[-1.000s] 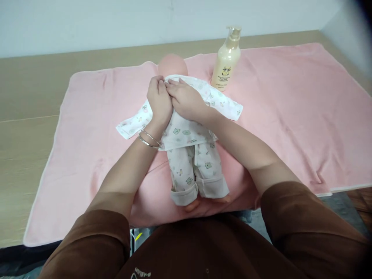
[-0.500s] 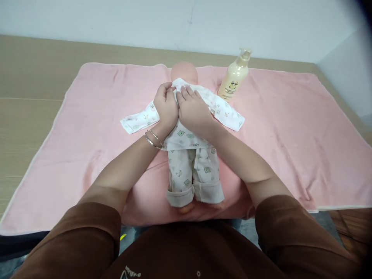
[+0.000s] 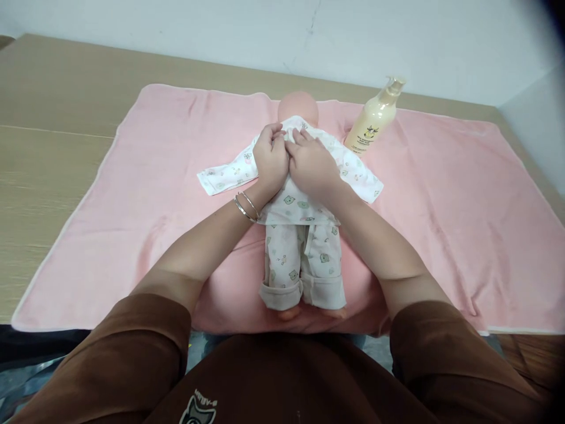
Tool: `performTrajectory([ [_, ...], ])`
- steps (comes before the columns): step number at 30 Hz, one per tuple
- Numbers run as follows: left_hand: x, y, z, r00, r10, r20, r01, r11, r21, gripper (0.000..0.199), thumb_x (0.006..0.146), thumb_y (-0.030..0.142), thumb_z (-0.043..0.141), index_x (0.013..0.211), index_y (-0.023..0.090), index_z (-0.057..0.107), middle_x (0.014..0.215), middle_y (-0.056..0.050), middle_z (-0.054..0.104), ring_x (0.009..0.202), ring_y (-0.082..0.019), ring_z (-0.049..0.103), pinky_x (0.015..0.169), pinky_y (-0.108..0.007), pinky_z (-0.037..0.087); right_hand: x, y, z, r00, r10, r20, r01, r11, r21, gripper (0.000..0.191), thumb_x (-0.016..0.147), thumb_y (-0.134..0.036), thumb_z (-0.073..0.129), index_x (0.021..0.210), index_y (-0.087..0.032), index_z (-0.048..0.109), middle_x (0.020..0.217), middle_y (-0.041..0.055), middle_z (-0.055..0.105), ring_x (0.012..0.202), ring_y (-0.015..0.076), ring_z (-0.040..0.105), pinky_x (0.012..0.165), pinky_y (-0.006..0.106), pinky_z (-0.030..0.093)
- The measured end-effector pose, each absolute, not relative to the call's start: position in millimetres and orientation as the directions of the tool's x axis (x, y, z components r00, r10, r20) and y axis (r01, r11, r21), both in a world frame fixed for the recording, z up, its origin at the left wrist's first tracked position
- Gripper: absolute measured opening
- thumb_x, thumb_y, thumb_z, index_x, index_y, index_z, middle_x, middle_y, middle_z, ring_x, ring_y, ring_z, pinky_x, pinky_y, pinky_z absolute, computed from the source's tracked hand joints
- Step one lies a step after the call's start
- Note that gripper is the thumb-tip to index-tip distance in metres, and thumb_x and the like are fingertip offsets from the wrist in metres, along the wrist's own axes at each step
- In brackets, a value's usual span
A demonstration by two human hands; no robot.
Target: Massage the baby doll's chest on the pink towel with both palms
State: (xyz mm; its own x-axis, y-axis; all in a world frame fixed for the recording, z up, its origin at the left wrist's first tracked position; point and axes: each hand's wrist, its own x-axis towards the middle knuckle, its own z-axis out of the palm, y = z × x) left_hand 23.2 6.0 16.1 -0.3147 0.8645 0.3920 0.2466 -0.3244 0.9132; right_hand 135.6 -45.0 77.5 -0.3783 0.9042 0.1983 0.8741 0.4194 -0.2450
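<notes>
Pink-headed doll (image 3: 298, 107); white animal-print cotton top (image 3: 291, 207) over torso, matching trousers (image 3: 282, 256) on; left hand (image 3: 271, 159), right hand (image 3: 314, 168) together on doll's upper torso; remainder unclear.

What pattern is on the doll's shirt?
The shirt is white with small green bears and other little prints, clearest in the head view.

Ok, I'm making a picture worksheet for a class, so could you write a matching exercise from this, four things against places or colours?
1. Shirt
2. Blanket
3. Bottle
4. Bangles

A. Pink, spread on the table
B. Silver
C. Touched by left hand and right hand
D. Cream, with a cow picture

Pairs: 1-C, 2-A, 3-D, 4-B
</notes>
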Motion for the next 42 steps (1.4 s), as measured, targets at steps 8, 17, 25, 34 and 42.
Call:
performTrajectory([
  [8,26.6,-0.8,19.4,-0.312,0.867,0.388,0.287,-0.303,0.909,0.028,0.1,0.01,0.046,0.115,0.023,0.067,0.125,-0.006,0.078,0.126,-0.02,0.072,0.12,-0.037,0.055,149.8,-30.9,71.7,-0.103,0.977,0.184,0.937,0.157,-0.311,0.073,0.113,-0.048,0.035,0.157,0.009,0.045,0.167,0.0344,0.043,0.161,0.0487,0.038,0.133,0.069,0.031],
  [17,26.4,-5.6,22.5,-0.252,0.863,0.438,0.419,-0.311,0.853,0.03,0.098,0.009,0.046,0.112,0.02,0.07,0.125,-0.01,0.077,0.127,-0.026,0.07,0.12,-0.042,0.054,144.3,-33.9,74.9,-0.282,0.941,0.187,0.902,0.326,-0.282,0.061,0.11,-0.029,0.038,0.162,0.002,0.044,0.173,0.0256,0.04,0.166,0.0393,0.033,0.139,0.058,0.027],
  [25,29.1,-0.3,28.1,-0.128,0.916,0.38,0.612,-0.228,0.757,0.031,0.097,0.023,0.06,0.124,0.013,0.07,0.146,-0.022,0.067,0.15,-0.04,0.053,0.137,-0.056,0.031,169.2,-1.9,70.3,-0.149,0.977,0.154,0.929,0.192,-0.318,0.069,0.113,-0.051,0.036,0.147,0.006,0.058,0.158,0.0298,0.056,0.154,0.0458,0.047,0.131,0.059,0.037],
  [34,14.3,6.5,38.0,0.044,0.929,0.369,0.697,-0.293,0.655,0.033,0.103,0.041,0.054,0.114,0.015,0.072,0.125,-0.021,0.076,0.13,-0.042,0.067,0.125,-0.059,0.045,155.3,-40.9,95.1,-0.192,0.967,0.17,0.952,0.225,-0.205,0.041,0.105,-0.025,0.038,0.117,-0.01,0.074,0.112,0.0229,0.078,0.106,0.0409,0.074,0.094,0.055,0.06],
  [42,24.0,-16.8,59.2,0.026,0.924,0.382,0.774,-0.26,0.578,0.023,0.1,0.032,0.059,0.092,0.015,0.072,0.108,-0.022,0.075,0.125,-0.046,0.066,0.122,-0.065,0.043,181.2,11.1,67.0,-0.153,0.975,0.159,0.895,0.205,-0.397,0.059,0.109,-0.038,0.03,0.146,-0.001,0.059,0.157,0.0264,0.058,0.152,0.039,0.053,0.126,0.055,0.044],
])
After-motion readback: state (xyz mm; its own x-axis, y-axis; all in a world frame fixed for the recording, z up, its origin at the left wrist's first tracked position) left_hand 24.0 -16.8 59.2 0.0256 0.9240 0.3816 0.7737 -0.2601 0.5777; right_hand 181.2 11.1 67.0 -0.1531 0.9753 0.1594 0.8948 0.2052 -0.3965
